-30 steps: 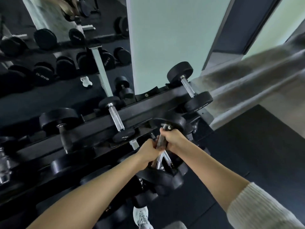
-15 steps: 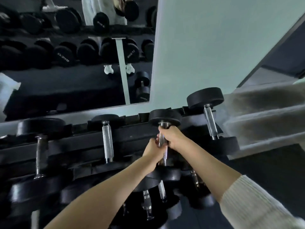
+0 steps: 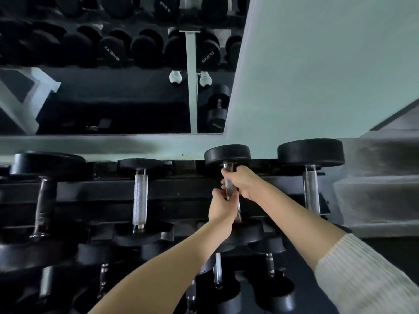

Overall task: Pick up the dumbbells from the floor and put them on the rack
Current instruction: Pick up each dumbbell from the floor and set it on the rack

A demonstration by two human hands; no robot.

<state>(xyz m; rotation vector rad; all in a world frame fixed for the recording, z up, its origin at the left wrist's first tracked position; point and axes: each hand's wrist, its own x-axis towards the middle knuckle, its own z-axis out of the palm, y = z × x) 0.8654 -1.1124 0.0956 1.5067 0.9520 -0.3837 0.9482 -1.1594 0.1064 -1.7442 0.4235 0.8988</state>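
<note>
Both hands on one dumbbell [image 3: 227, 155], top rack [image 3: 181, 191] tier.
Four dumbbells on the top tier, counting the held one, third from left; more below, blurred, uncounted. Right hand [image 3: 243, 182] wraps the handle's upper part, left hand [image 3: 221, 208] grips lower. Arms extended; right sleeve [image 3: 362, 275] pushed up.

Only mirrored print shows, up in the mirror [image 3: 113, 87] on the far wall. One reflected dumbbell end [image 3: 112, 53] carries white characters that look like a reversed "8KG". Right of the pale post, another reflected dumbbell head [image 3: 207, 56] shows what seems a reversed "12.5KG". Faint marks on the heads along the top edge are too blurred to read.
</note>
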